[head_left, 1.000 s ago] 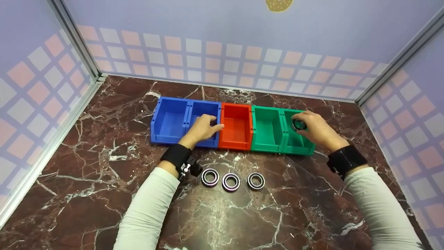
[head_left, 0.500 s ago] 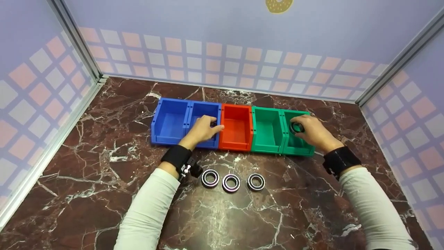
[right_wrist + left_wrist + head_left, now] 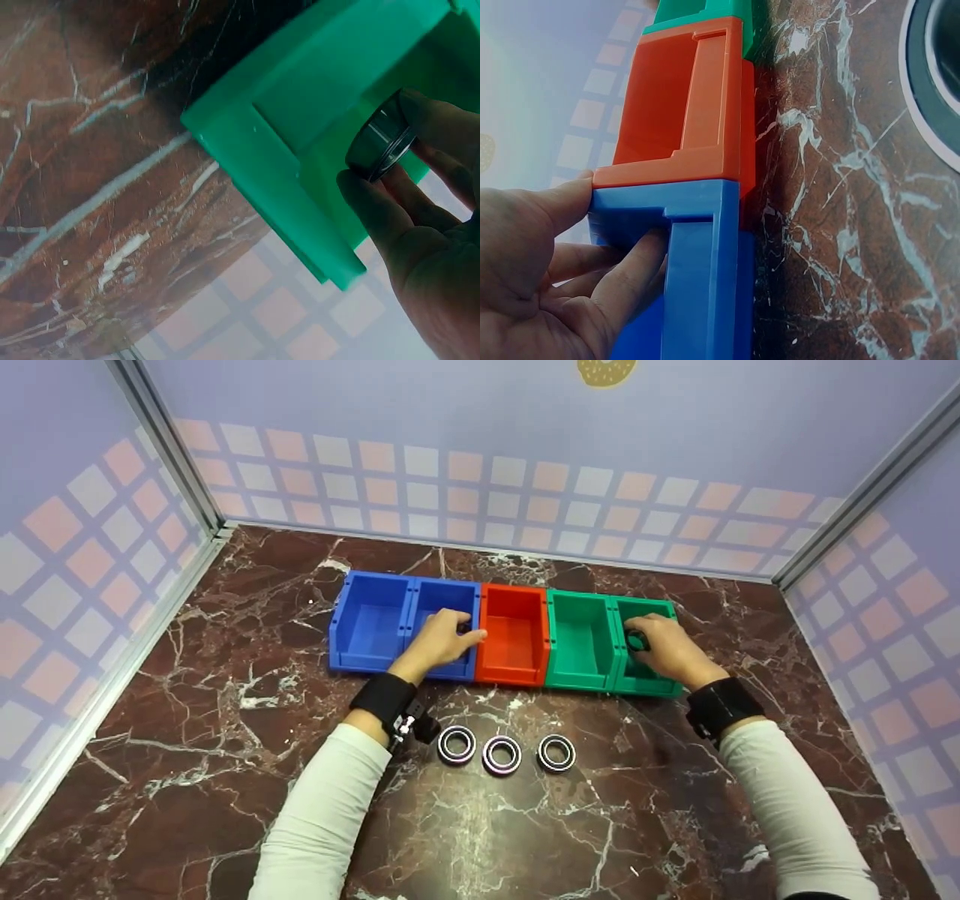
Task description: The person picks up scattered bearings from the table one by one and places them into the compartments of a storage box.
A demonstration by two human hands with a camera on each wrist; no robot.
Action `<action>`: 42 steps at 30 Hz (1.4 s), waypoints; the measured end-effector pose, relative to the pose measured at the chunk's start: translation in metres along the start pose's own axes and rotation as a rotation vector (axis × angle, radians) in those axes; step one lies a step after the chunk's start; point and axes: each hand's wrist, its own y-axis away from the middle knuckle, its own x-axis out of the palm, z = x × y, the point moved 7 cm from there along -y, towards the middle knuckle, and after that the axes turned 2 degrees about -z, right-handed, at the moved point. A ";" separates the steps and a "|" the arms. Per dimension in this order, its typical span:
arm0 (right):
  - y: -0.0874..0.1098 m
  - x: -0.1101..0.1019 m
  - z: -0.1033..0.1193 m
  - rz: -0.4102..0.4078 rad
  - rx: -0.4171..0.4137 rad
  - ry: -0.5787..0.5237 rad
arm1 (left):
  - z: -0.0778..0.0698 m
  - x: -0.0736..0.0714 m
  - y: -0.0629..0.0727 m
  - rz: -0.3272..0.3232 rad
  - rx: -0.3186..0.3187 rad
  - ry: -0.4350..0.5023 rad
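Observation:
My right hand (image 3: 667, 646) pinches a dark ring bearing (image 3: 379, 137) between thumb and fingers. It holds the bearing tilted inside the rightmost green bin (image 3: 300, 127), and the bearing is partly hidden by the fingers in the head view. My left hand (image 3: 439, 641) grips the side wall of the second blue bin (image 3: 697, 202), next to the red bin (image 3: 660, 105). The thumb lies on the rim by the red bin, and the fingers reach down inside the blue one. Three bearings lie flat before the bins: left (image 3: 444, 751), middle (image 3: 490, 762), right (image 3: 556, 769).
The bins stand in one joined row, with another blue bin (image 3: 371, 619) at the left end and another green bin (image 3: 581, 637) beside the red one. Beneath is a dark red marbled tabletop (image 3: 225, 765). Patterned panels (image 3: 510, 502) close in the back and sides.
My right hand has moved left and lower into the rightmost green bin, with the bearing in its fingers. The left hand stays at the blue bin's wall.

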 end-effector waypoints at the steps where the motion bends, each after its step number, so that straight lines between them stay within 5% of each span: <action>1: 0.000 0.001 0.000 -0.001 -0.003 -0.002 | 0.000 0.000 0.000 0.000 -0.001 0.000; 9: -0.003 0.006 0.002 -0.040 -0.034 -0.003 | 0.000 0.001 0.000 0.001 0.002 -0.001; 42: -0.005 0.029 -0.012 0.023 0.090 0.032 | 0.000 0.001 0.000 -0.002 0.014 0.000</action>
